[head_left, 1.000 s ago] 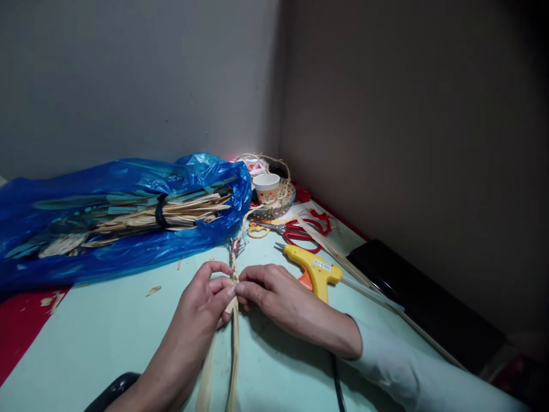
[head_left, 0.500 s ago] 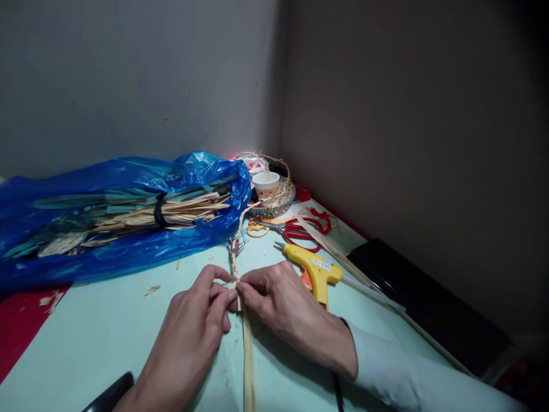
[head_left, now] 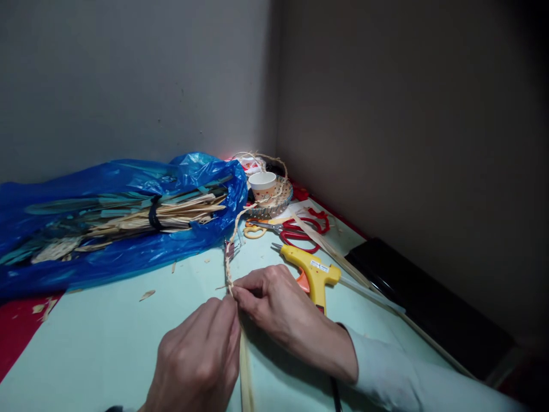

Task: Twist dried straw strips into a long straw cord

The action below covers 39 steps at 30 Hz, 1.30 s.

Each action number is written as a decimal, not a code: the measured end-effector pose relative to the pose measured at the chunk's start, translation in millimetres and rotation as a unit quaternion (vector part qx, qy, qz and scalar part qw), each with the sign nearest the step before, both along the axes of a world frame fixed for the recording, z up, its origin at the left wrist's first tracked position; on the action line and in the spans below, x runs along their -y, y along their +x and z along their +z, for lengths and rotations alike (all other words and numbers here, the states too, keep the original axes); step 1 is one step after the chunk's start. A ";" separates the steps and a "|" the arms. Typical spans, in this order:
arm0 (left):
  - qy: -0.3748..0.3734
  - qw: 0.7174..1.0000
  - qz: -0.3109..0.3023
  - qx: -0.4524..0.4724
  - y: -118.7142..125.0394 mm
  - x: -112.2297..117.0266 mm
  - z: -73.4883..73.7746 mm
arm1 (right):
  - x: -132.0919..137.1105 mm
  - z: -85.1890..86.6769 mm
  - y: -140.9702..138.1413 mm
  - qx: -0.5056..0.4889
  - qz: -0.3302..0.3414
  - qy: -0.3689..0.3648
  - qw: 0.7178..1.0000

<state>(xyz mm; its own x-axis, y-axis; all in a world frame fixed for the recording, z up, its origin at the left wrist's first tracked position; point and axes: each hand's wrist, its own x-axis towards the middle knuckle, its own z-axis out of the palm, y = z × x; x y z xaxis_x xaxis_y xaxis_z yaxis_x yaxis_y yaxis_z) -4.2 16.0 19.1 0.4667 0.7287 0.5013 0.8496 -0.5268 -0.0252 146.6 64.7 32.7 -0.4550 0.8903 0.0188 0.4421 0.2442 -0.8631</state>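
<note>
A thin braid of pale straw strips [head_left: 229,260] runs from a woven basket base at the back down the light green tabletop to my hands. My right hand [head_left: 278,309] pinches the braid's near end between thumb and fingers. My left hand [head_left: 201,357], knuckles up and fingers curled, grips the loose flat strips [head_left: 246,372] that trail toward me just below the pinch. The two hands touch at the braid.
A yellow glue gun [head_left: 313,273] lies just right of my right hand, its black cord running toward me. Red and yellow scissors [head_left: 287,229], a paper cup [head_left: 262,184] on a woven disc, a blue plastic bag [head_left: 115,252] of bundled strips, a black case [head_left: 424,306].
My left hand has rolled over so its back faces up and slid toward me along the strips. My right hand keeps its pinch on the braid.
</note>
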 end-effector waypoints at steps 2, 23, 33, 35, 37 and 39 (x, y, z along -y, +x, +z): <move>0.039 0.998 -0.019 -0.046 -1.7 -0.6 -2.8 | -2.6 -2.1 0.8 -0.028 0.015 -0.021 0.999; -0.460 0.729 0.069 0.501 -6.3 -30.5 19.6 | -6.5 -10.4 4.2 -0.143 0.055 -0.115 0.982; -0.557 0.601 0.033 0.571 -9.9 -32.5 5.0 | 9.7 7.8 5.3 0.064 -0.003 0.035 0.997; -0.549 0.612 0.046 0.567 -7.8 -31.6 5.5 | 15.4 9.7 4.3 0.110 -0.033 0.054 0.992; -0.531 0.649 0.069 0.541 -5.2 -30.2 6.1 | 19.8 10.2 3.4 0.145 -0.044 0.068 0.986; -0.500 0.701 0.099 0.499 -3.4 -28.3 6.2 | 22.5 10.3 2.8 0.164 -0.037 0.081 0.982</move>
<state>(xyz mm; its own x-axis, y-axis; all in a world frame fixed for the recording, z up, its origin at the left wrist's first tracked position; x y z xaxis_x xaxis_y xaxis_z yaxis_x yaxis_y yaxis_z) -7.5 44.3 25.3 0.0881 0.9493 -0.3017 0.2402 0.2737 0.9313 149.4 42.2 42.9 -0.3951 0.9183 0.0263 0.7115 0.3240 -0.6235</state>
